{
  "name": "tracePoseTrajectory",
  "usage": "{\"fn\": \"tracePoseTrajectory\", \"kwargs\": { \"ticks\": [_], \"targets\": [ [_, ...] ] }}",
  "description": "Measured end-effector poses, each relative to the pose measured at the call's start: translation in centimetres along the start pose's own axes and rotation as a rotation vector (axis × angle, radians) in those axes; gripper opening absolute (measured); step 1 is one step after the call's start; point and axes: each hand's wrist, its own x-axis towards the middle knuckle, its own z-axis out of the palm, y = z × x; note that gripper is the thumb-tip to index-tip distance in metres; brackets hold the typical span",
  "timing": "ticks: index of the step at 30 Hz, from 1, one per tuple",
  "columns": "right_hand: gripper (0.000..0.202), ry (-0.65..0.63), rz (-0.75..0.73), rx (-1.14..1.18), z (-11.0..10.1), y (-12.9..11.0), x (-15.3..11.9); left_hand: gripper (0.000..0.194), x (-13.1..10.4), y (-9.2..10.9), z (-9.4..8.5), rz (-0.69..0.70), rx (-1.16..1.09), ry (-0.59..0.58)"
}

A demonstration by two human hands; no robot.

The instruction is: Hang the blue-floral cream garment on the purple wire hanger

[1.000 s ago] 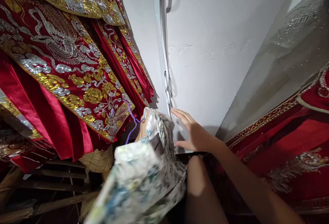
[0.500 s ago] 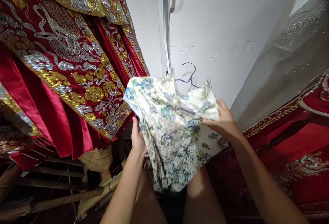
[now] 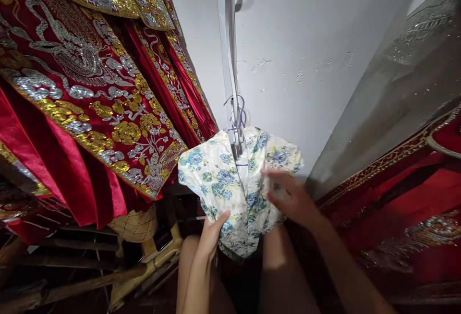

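Note:
A short-sleeved blouse (image 3: 220,175), white with blue and yellow flowers, hangs before me on a purple wire hanger (image 3: 242,107). Its front parts in a V at the neck, where a strip of the hanger shows. My left hand (image 3: 212,235) grips the blouse low on its left side, thumb in front and fingers hidden behind the cloth. Over the right front, below the sleeve, is my right hand (image 3: 291,199), slightly blurred, with fingers stretched out and apart; whether it touches the fabric I cannot tell.
Red garments (image 3: 126,107) with gold and silver embroidery hang at the left. Below them are a woven basket (image 3: 135,225) and bamboo poles (image 3: 158,261). A white wall (image 3: 288,26) with a vertical strip (image 3: 226,40) stands ahead. More red beaded cloth (image 3: 414,208) lies at the right.
The blouse has straightened and moved down, its hanger shifting left in front of the strip. My left hand has moved right onto its front. My right hand has let go of the right shoulder.

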Motion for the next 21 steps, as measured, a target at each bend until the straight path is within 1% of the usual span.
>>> {"fn": "tracePoseTrajectory", "kwargs": {
  "ticks": [1, 2, 3, 4, 6, 7, 8, 9, 10, 11, 12, 13, 14, 15, 16, 17, 19, 20, 21],
  "targets": [
    [0.032, -0.004, 0.108, 0.111, 1.7, 0.0, -1.1, 0.079, -0.2, 0.0, 0.0, -0.018, 0.001, 0.002],
    [0.024, 0.016, 0.237, 0.183, 3.4, 0.0, -2.0, 0.078, -0.5, -0.1, 0.1, -0.033, 0.005, -0.001],
    [0.025, 0.017, 0.343, 0.241, 5.1, -0.1, -2.8, 0.077, -0.7, -0.1, 0.1, -0.045, 0.013, -0.007],
    [0.029, -0.006, 0.406, 0.303, 6.6, -0.3, -3.3, 0.076, -0.9, 0.0, 0.2, -0.051, 0.026, -0.015],
    [0.039, -0.041, 0.451, 0.382, 8.8, -0.6, -3.7, 0.072, -1.1, 0.0, 0.2, -0.041, 0.062, -0.019],
    [0.041, -0.059, 0.45, 0.41, 9.4, -0.7, -3.7, 0.07, -1.1, -0.1, 0.2, -0.017, 0.087, 0.002],
    [0.043, -0.068, 0.446, 0.432, 9.8, -0.8, -3.6, 0.068, -1.0, -0.2, 0.1, 0.026, 0.12, 0.047],
    [0.043, -0.072, 0.446, 0.457, 9.9, -0.9, -3.5, 0.066, -1.0, -0.4, -0.1, 0.094, 0.159, 0.122],
    [0.043, -0.067, 0.452, 0.486, 9.8, -1.0, -3.4, 0.065, -0.9, -0.7, -0.2, 0.203, 0.2, 0.228],
    [0.043, -0.055, 0.466, 0.52, 9.7, -1.0, -3.4, 0.065, -0.9, -1.1, -0.3, 0.354, 0.25, 0.352],
    [0.042, -0.04, 0.488, 0.556, 9.6, -1.0, -3.5, 0.066, -0.9, -1.5, -0.3, 0.536, 0.315, 0.473],
    [0.041, -0.025, 0.512, 0.592, 9.6, -1.1, -3.6, 0.068, -1.0, -2.0, -0.3, 0.727, 0.393, 0.568],
    [0.039, -0.017, 0.533, 0.624, 9.6, -1.2, -3.8, 0.067, -1.0, -2.4, -0.1, 0.896, 0.486, 0.612],
    [0.038, -0.02, 0.547, 0.651, 9.6, -1.3, -4.1, 0.064, -1.0, -2.8, 0.2, 1.021, 0.591, 0.585],
    [0.037, -0.032, 0.555, 0.674, 9.6, -1.5, -4.3, 0.056, -0.9, -3.1, 0.7, 1.086, 0.688, 0.496],
    [0.036, -0.054, 0.555, 0.696, 9.6, -1.7, -4.5, 0.044, -0.8, -3.3, 1.2, 1.093, 0.759, 0.364],
    [0.036, -0.094, 0.544, 0.726, 9.3, -2.1, -4.3, 0.015, -0.5, -3.5, 2.4, 1.02, 0.792, 0.102],
    [0.036, -0.101, 0.535, 0.722, 8.9, -2.2, -3.8, 0.007, -0.3, -3.5, 2.9, 0.973, 0.775, 0.012],
    [0.037, -0.099, 0.525, 0.698, 8.3, -2.3, -2.8, 0.009, -0.1, -3.4, 3.4, 0.934, 0.753, -0.044]
  ]
}}
